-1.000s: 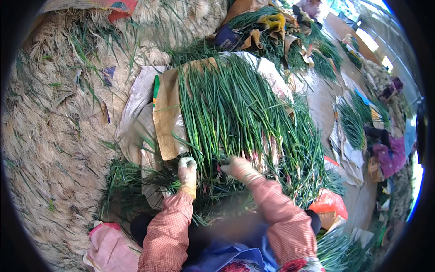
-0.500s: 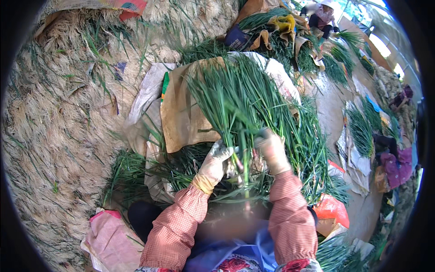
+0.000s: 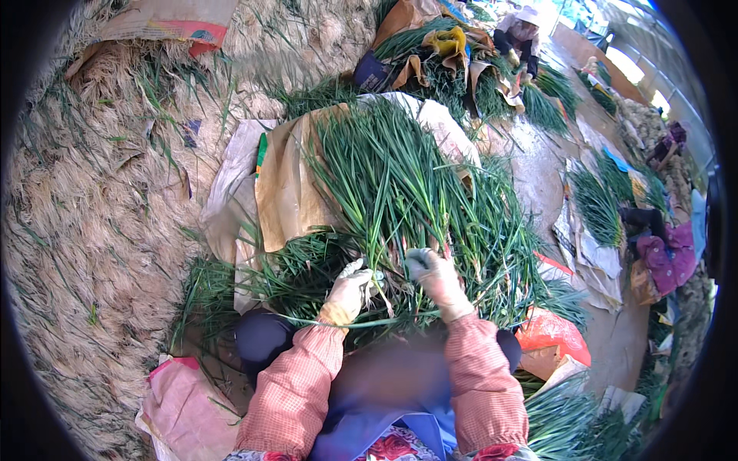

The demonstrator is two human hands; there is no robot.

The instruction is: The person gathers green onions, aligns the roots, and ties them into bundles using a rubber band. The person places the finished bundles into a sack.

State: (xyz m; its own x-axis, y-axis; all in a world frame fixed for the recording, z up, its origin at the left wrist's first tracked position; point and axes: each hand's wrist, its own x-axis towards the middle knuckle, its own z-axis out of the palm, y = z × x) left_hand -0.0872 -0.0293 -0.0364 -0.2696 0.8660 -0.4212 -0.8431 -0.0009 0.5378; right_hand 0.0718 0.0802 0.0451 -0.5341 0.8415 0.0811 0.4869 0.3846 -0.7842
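Observation:
My left hand (image 3: pixel 350 294), in a pale, stained glove, is closed on a few green onion stalks (image 3: pixel 373 240), their thin pale root ends showing by the fingers. To its right, my right hand (image 3: pixel 438 284), gloved too, has curled fingers at the stalk bases; what they hold, if anything, is hidden. Beyond both hands lies a thick layer of green onions (image 3: pixel 400 161), leaves pointing away from me and whitish-pink bases toward me. They rest partly on a tan sack (image 3: pixel 288 192). Loose greens (image 3: pixel 307 273) lie tangled left of my left hand.
Dry, pale root trimmings (image 3: pixel 108 253) cover the ground on the left. A pink sack (image 3: pixel 192 403) lies at lower left, and a red plastic bag (image 3: pixel 553 338) by my right knee. More bundles (image 3: pixel 430 46) stand at the back. Other people (image 3: pixel 665 257) sit farther right and beyond.
My right hand has moved in toward my left hand and is less blurred. The stalks at my left hand now look fewer and thinner. The whole view has shifted slightly.

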